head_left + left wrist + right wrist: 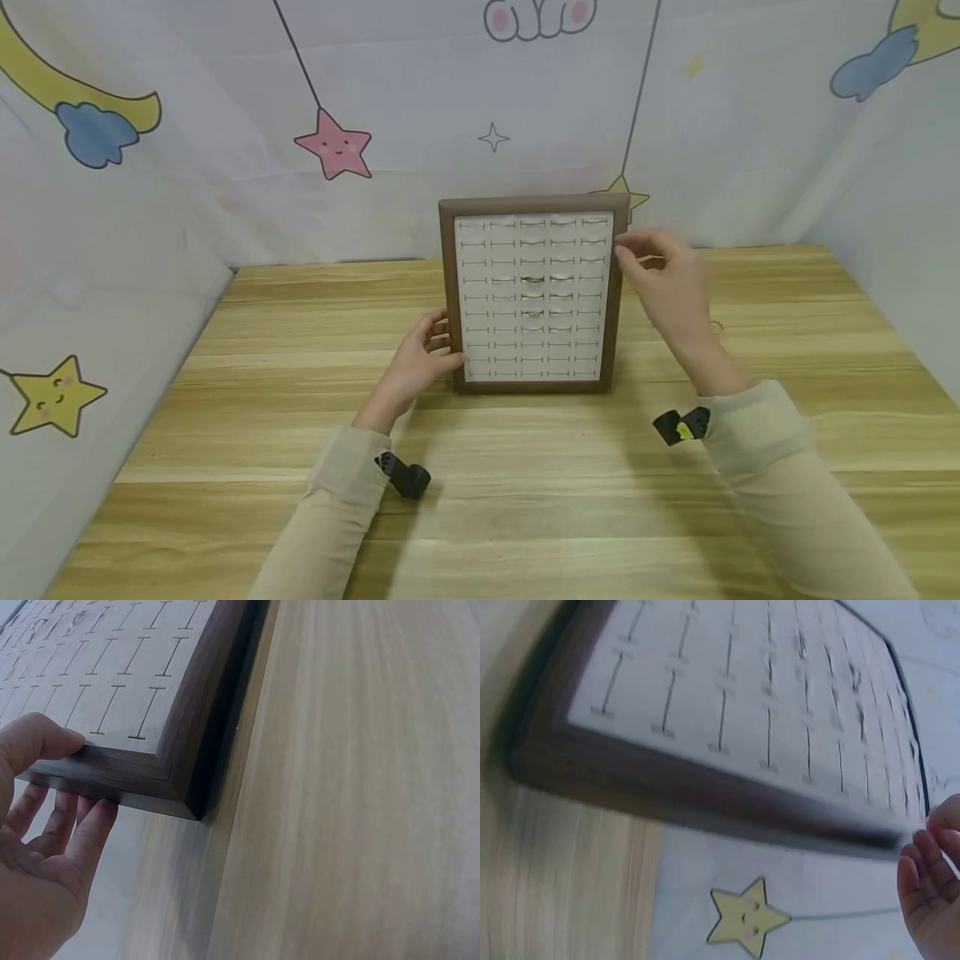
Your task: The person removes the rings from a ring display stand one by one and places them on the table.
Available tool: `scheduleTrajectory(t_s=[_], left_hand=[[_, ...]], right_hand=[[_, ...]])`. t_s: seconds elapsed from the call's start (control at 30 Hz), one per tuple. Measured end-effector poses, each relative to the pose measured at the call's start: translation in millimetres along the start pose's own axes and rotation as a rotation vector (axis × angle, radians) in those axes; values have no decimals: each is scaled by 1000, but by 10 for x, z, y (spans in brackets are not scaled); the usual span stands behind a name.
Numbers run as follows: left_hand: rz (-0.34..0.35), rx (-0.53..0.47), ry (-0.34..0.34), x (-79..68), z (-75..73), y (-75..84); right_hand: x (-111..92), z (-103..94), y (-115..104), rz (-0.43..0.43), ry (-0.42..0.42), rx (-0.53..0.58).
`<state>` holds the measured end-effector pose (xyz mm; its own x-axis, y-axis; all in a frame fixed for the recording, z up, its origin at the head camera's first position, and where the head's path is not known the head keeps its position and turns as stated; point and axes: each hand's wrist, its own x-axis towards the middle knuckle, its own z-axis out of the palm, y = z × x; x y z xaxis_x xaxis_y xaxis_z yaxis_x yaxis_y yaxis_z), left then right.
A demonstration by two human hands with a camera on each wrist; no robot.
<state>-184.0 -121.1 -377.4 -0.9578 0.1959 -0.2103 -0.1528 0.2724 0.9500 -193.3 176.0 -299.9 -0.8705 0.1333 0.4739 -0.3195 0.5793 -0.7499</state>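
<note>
A brown-framed ring display board [533, 358] stands upright on the table, its white face lined with rows of short slits. Several thin rings [532, 280] sit in the slits of the middle columns. My left hand [417, 363] grips the frame's lower left side. In the left wrist view the thumb lies on the front edge and the fingers [91, 838] are against the outer side. My right hand [671, 287] is at the frame's upper right edge, thumb and forefinger tips close together. I cannot tell whether they pinch the frame. The right wrist view is blurred there.
A small gold-coloured ring-like piece [717, 326] lies on the wooden table [300, 350], behind my right wrist. White cloth [420, 100] printed with stars, moons and clouds hangs behind the table and at its sides. Both wrists wear small black cameras [405, 477].
</note>
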Motion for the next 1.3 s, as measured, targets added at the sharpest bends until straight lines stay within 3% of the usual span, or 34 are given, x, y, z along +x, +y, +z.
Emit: scheduleTrajectory(t_s=[0.17,0.37,0.6,0.93,1.3], left_hand=[[-4,6,0,6,-2,-4],[-5,2,-5,-3,2,7],[-5,-9,-7,-6,5,3],[2,-9,-7,-8,4,5],[1,3,-2,2,0,-1]], right_hand=[[-84,231,-122,-151,-93,-45],[-167,440,-220,-228,-199,-116],[-201,562,-277,-222,-234,-170],[-208,646,-264,-286,-157,-236],[-176,575,-222,-183,-199,-47]])
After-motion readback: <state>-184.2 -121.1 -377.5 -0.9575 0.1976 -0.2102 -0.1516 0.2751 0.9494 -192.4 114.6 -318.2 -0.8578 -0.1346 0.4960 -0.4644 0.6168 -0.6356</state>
